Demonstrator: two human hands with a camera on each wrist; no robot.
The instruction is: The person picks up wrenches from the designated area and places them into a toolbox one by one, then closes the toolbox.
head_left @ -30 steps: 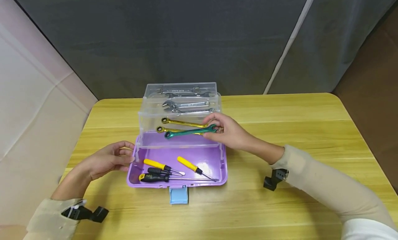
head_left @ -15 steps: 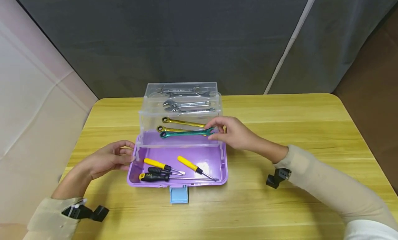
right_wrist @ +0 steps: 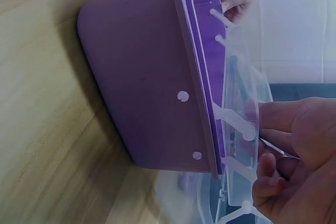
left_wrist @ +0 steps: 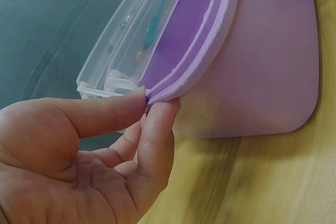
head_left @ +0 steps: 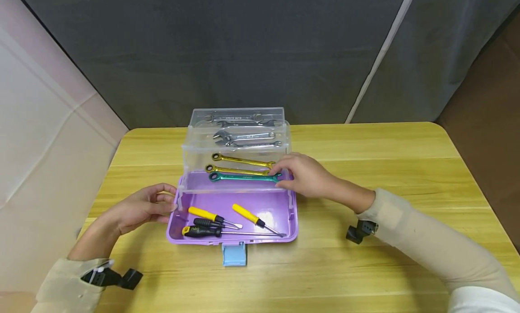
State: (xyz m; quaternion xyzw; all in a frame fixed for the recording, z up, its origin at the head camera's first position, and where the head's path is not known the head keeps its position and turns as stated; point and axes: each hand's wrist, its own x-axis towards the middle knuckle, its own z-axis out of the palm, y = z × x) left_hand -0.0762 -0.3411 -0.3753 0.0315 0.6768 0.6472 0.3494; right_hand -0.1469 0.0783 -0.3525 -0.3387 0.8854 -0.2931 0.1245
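A purple toolbox (head_left: 231, 200) stands with its clear tiered trays raised at the back. My left hand (head_left: 144, 207) pinches the box's left rim between thumb and fingers, plain in the left wrist view (left_wrist: 152, 98). At the right end of the lowest clear tray (head_left: 235, 191), my right hand (head_left: 304, 175) has thumb and forefinger around the open end of a green combination wrench (head_left: 243, 177). That wrench lies lengthwise in the tray, in front of two gold wrenches (head_left: 241, 160). In the right wrist view, the right fingertips are partly hidden behind the clear tray wall.
Several screwdrivers lie in the box bottom, among them yellow-handled ones (head_left: 243, 214) and a long black one (head_left: 201, 232). Silver wrenches (head_left: 248, 136) fill the upper trays. A blue latch (head_left: 234, 254) hangs in front. Wooden table (head_left: 365, 277) surrounds the box; a dark curtain hangs behind.
The green wrench has been lowered from a slant over the gold wrenches to lie level in the lowest tray. My right hand shifted slightly right and towards me; the left hand stayed put.
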